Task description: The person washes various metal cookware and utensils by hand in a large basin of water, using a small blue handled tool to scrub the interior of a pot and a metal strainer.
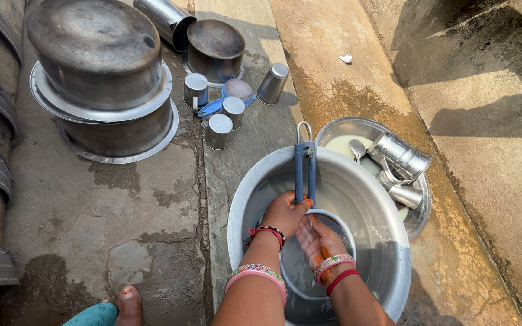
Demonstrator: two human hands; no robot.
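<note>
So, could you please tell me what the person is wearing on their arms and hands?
The arms are bare, with no sleeves. The left hand has a red and black bead bracelet at the wrist, and a pink bangle with a multicoloured beaded band further up. The right hand has a pale patterned bangle and a red one.

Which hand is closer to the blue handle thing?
Left. The left hand grips the base of the blue handle; the right hand sits lower in the basin, apart from it.

Left hand [285,212] gripping a blue-handled strainer [305,175], right hand [320,238] inside, over a water-filled steel basin [388,199].
</note>
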